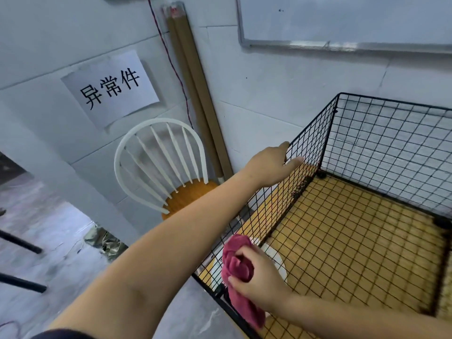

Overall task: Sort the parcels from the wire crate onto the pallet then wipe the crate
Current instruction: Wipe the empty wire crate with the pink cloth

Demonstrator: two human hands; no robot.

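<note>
The black wire crate fills the right half of the head view, and nothing lies on its woven yellow floor. My left hand grips the top rim of the crate's left wall, thumb and fingers curled over the wire. My right hand holds a bunched dark red cloth against the same wall near the front corner, with the cloth's tail hanging down outside. No parcels and no pallet are in view.
A white spindle-back chair with an orange seat stands left of the crate against the wall. Brown cardboard tubes lean in the corner. A paper sign and a whiteboard hang on the wall. A white round object shows behind the mesh.
</note>
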